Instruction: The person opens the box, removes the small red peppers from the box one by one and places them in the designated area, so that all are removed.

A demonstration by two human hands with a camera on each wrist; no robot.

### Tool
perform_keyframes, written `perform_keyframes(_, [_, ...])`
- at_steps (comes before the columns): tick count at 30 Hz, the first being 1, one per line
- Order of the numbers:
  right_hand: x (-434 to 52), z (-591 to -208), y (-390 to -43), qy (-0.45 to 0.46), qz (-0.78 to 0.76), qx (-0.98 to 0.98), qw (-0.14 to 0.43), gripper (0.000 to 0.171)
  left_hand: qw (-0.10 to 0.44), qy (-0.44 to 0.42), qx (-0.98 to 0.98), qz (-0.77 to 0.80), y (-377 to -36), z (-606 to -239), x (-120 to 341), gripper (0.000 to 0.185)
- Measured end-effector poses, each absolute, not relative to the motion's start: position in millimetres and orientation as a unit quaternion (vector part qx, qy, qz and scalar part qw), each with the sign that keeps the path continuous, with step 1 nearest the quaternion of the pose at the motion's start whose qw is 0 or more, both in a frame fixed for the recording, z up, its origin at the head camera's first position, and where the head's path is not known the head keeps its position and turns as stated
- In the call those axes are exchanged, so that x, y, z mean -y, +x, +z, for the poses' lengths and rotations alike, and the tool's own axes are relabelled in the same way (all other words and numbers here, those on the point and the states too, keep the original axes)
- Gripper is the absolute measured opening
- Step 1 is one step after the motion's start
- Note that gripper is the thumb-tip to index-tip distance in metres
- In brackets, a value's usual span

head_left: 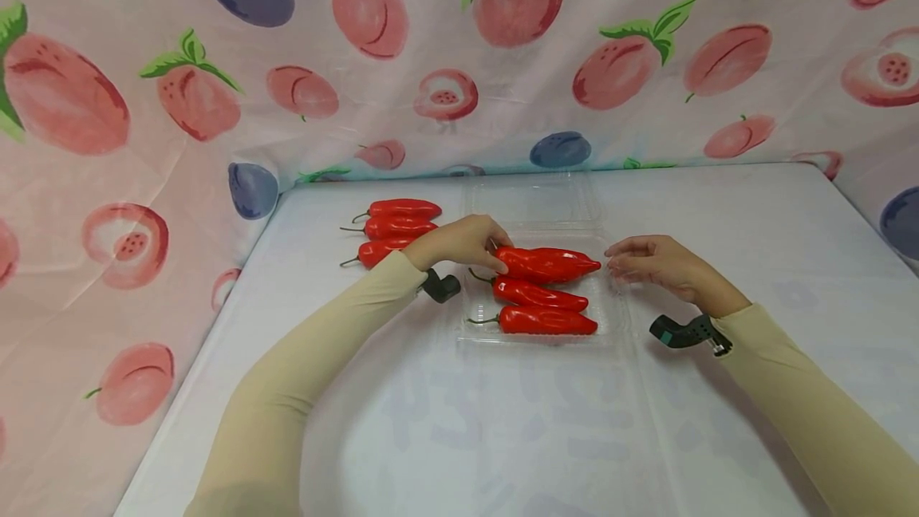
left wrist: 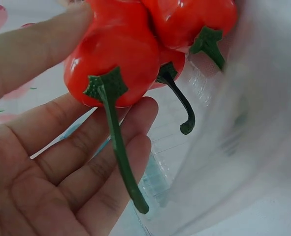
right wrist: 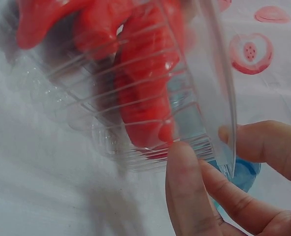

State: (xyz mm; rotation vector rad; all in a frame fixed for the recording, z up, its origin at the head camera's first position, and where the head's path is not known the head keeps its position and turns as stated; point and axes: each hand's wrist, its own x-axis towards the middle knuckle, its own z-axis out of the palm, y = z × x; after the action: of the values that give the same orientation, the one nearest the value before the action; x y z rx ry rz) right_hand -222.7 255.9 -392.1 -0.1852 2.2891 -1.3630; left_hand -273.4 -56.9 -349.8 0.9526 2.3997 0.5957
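Your left hand (head_left: 459, 243) is gripping a red chili pepper (head_left: 549, 263) by its stem end, lowering it beside two others in the clear plastic tray (head_left: 617, 325). Your right hand (head_left: 656, 263) is pinching the tray's rim in its fingers (right wrist: 194, 196), steadying it on the tabletop (head_left: 502, 421).

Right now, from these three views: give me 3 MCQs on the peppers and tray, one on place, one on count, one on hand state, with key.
1. Where do the loose peppers lie?
A. on the table, left of the clear tray
B. right of the tray
C. inside the tray

2. How many red peppers are at the tray, counting the held one?
A. one
B. three
C. five

3. What is the left hand doing?
A. resting flat on the table
B. gripping the stem end of the top pepper
C. holding a wrist camera

Key: 1 A, three lie beside the left forearm; 2 B, head view shows three stacked rows; 3 B, thumb and fingers cup its stem end.
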Motion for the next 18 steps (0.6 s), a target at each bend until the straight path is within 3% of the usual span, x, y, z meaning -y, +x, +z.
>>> perform_keyframes(18, [-255.1, -391.8, -223.0, -0.059, -0.498, -0.832, 0.236, 0.049, 0.236, 0.334, -0.889, 0.207, -273.0, -351.1, 52.1, 0.033])
